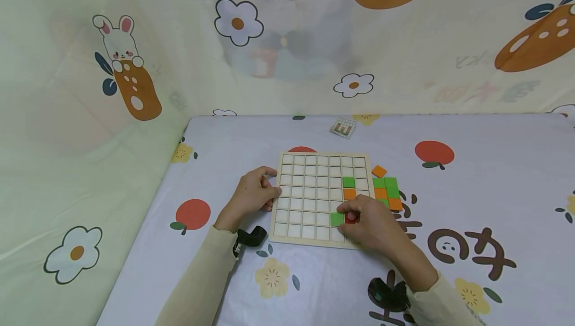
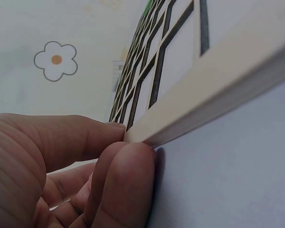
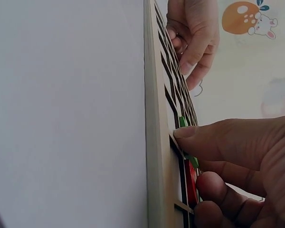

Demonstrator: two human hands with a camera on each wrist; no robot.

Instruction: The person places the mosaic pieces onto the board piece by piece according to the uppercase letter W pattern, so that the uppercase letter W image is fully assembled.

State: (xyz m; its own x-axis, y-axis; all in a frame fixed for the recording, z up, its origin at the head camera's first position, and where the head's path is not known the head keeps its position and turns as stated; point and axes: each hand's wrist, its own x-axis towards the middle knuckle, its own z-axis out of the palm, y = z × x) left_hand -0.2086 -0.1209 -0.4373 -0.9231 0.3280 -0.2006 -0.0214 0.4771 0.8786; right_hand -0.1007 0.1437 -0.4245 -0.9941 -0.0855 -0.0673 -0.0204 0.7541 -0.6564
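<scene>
Head view, right hand (image 1: 372, 225) at green tile (image 1: 336, 219), red tile (image 1: 349, 219) — part-hidden

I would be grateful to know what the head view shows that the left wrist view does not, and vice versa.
Only the head view shows the right hand over a red tile and the loose tiles beside the right edge of the board.
Only the left wrist view shows the side of the board's left edge close up.
Both show the left hand at that edge, the grid and a printed flower.
</scene>
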